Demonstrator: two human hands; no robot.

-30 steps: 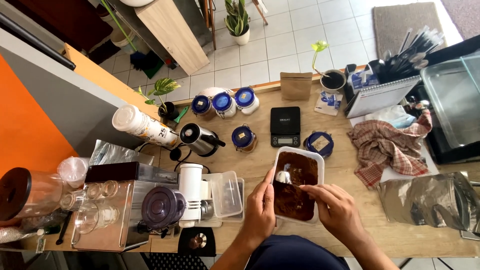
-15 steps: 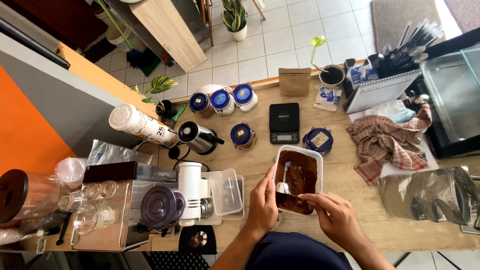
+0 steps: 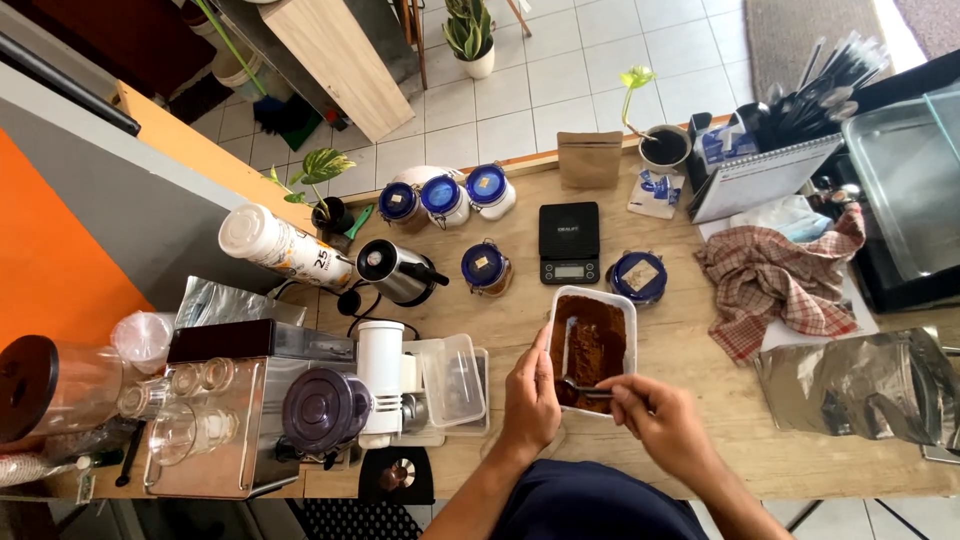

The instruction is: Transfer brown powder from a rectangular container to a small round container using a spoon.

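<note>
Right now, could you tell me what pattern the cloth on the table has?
The cloth is red-and-white checked, shown in the head view.

Matt wooden table [image 3: 700, 400] — checked cloth [image 3: 775, 280]

A small coffee-making corner, likely in a home or a tiny café: a wooden desk [image 3: 700, 440] carries a digital scale [image 3: 568, 243], a steel gooseneck kettle [image 3: 395, 270], several blue-lidded glass jars [image 3: 443, 198], a tub of brown coffee grounds [image 3: 590, 345], a brown paper pouch [image 3: 589, 160] and a silver foil bag [image 3: 860, 385]. A grinder [image 3: 320, 410] and stacked glasses [image 3: 185, 400] stand at one end, beside potted plants [image 3: 325, 190] and a white tiled floor [image 3: 560, 70]
</note>
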